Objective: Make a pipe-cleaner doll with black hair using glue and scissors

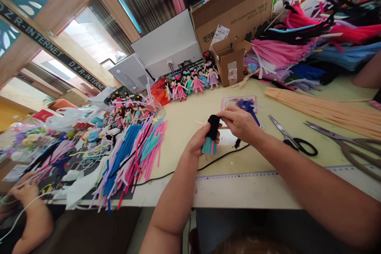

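Note:
A small pipe-cleaner doll (213, 127) has a fuzzy black top like hair and a striped teal and pink lower part like a skirt. My left hand (199, 141) is closed around it from the side, holding it upright above the table. The fingertips of my right hand (240, 122) pinch at the upper right edge of its black part; whether a separate strand is between them is too small to tell. A pale beige stem (199, 123) sticks out to the left of the doll. Just behind my right hand lies a blue glue gun (247, 107) on a pink-edged card (226, 102).
Small scissors (293, 137) and large shears (342, 137) lie to the right, near beige pipe cleaners (312, 107). Coloured pipe cleaners (125, 154) are heaped left. Finished dolls (193, 81) stand behind, beside a cardboard box (230, 61). A black cord (220, 161) crosses the table. Another person's hand (26, 188) works far left.

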{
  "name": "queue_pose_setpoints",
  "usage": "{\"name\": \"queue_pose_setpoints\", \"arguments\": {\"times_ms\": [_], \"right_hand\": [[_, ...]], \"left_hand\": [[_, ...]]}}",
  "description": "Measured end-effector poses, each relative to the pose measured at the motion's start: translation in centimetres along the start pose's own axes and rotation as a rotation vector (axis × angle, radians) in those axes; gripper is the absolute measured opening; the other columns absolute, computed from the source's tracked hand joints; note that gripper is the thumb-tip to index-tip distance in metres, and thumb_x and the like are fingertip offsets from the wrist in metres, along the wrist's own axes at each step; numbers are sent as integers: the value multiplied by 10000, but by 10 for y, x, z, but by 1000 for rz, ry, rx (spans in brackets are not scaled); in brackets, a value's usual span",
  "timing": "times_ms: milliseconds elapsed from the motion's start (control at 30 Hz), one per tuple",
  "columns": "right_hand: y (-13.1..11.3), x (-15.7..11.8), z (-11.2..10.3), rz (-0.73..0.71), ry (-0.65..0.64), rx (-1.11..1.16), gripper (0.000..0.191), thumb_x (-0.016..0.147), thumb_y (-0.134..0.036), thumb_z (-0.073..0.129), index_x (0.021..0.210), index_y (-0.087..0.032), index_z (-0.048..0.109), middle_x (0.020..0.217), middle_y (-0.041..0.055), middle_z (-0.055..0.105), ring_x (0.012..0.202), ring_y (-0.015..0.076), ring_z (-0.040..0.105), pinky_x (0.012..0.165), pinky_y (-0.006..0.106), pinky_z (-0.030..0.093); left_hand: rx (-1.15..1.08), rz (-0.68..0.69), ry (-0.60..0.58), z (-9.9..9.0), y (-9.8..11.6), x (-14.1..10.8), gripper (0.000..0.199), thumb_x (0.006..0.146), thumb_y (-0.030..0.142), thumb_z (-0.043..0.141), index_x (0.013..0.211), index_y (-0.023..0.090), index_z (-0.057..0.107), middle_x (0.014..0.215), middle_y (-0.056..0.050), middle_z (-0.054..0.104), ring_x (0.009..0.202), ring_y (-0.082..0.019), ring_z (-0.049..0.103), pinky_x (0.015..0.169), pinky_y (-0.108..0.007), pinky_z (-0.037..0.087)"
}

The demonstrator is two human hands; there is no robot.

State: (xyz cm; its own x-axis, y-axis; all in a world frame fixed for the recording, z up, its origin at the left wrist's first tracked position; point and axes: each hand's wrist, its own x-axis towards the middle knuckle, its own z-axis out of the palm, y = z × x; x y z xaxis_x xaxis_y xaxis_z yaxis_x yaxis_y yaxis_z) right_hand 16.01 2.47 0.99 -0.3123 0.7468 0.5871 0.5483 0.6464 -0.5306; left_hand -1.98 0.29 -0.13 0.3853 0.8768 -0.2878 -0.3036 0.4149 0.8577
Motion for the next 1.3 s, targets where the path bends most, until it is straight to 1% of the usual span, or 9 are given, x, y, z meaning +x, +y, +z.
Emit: {"name": "queue_pose_setpoints", "arguments": {"times_ms": [133,333,567,633,733,833,1000,1133,1300], "right_hand": [[2,0,2,-14,-30,58,332,922,-184,418,1129,-242,671,923,67,608,810,174,583,717,282,448],[7,3,1,-36,-45,110,336,889,-135,429,1081,-221,691,883,69,586,821,183,575,745,303,447],[5,3,0,-26,-57,94,309,893,-145,441,1076,-231,676,901,64,604,834,184,583,755,302,442],[3,2,1,4,-31,81,257,887,-161,475,1046,-213,670,919,69,631,857,192,593,770,306,438],[-1,1,2,44,12,61,147,876,-186,527,933,-183,662,902,72,656,848,195,600,777,306,431],[-4,-1,3,49,41,18,122,884,-201,532,879,-182,652,874,67,652,819,189,595,746,295,425],[-9,-4,9,6,48,-42,174,914,-212,502,943,-174,669,880,75,640,805,187,596,682,279,420],[-12,-6,14,-2,33,-59,231,937,-221,464,1017,-175,675,884,79,634,788,186,597,674,281,427],[-18,-9,19,23,-50,-47,283,933,-199,438,1126,-199,645,933,86,630,833,204,603,706,299,454]], "left_hand": [[55,24,11,1,2,-2,578,757,573,645,1059,79,648,671,-44,604,578,-110,541,553,-236,415],[65,30,-1,3,4,-4,564,746,560,661,1030,74,650,661,-45,601,581,-115,534,544,-240,399],[59,45,4,2,4,-3,603,688,582,706,1015,79,647,660,-39,606,572,-116,544,541,-237,406],[50,53,24,1,2,-1,603,701,591,690,1025,84,641,664,-33,605,563,-115,549,550,-241,416],[19,65,44,0,1,1,586,736,589,660,1038,87,630,674,-26,603,552,-108,552,558,-242,424],[-28,67,53,2,1,1,556,764,576,640,1044,96,623,679,-22,600,555,-108,561,550,-233,428],[-116,111,112,5,2,3,453,832,532,583,1016,120,625,677,-13,595,551,-99,561,521,-208,443],[-173,140,158,3,1,5,376,860,480,567,969,126,632,719,-21,617,561,-104,587,513,-210,473],[-235,135,253,1,-2,8,346,883,445,545,882,110,631,753,-45,644,574,-112,609,495,-215,496]]}}
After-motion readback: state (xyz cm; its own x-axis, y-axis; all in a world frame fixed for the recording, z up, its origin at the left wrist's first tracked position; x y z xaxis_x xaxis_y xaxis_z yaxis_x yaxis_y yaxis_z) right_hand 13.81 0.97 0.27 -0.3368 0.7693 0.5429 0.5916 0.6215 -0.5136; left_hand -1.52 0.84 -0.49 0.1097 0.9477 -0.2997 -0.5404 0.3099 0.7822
